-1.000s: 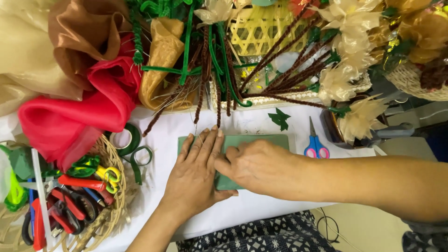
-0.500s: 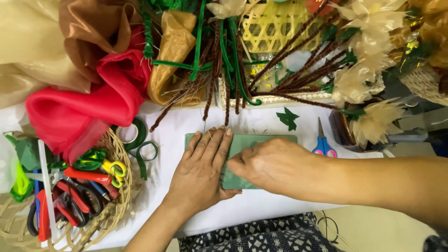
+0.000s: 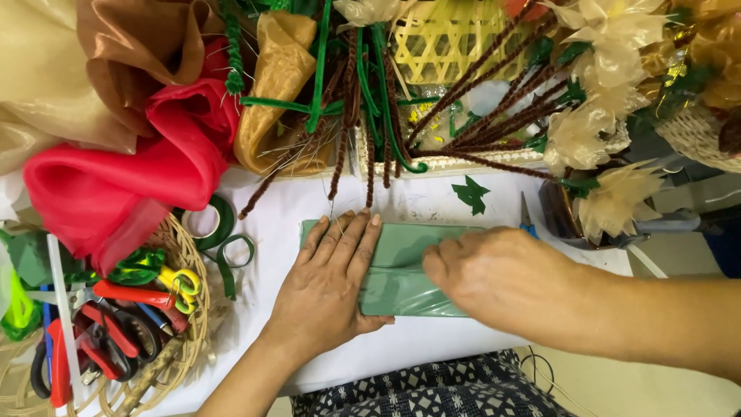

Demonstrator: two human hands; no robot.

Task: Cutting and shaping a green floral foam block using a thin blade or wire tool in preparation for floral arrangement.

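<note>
Both hands have barely shifted since the earlier frames; the view has tilted slightly, and the green sheet now shows a little more of its left end.

The left hand (image 3: 330, 297) lies flat and palm down, fingers spread narrow and pointing toward the top of the frame, pressing the left part of the sheet (image 3: 401, 266). The right hand (image 3: 505, 282) comes in from the right edge, knuckles up, fingers curled onto the sheet's middle; whether it pinches a fold or only presses I cannot tell.

The sheet sits at centre frame on the white table (image 3: 285, 216), just below the hanging brown stems (image 3: 363, 116). Its long axis runs left to right, with one short end under the left hand's fingertips and the other hidden beneath the right hand. A crease seems to run along that axis.

It looks thin, glossy and soft, probably light and a bit slippery, so it would likely slide or spring open unless held flat. The long edges or corners seem the best places to grip.

At lower left a wicker basket (image 3: 193, 324) holds red-handled scissors (image 3: 116, 309). Tape rolls (image 3: 212, 224) lie beside it, red fabric (image 3: 139, 170) is above, and a small green leaf cutout (image 3: 471, 193) is at upper right of the sheet.
</note>
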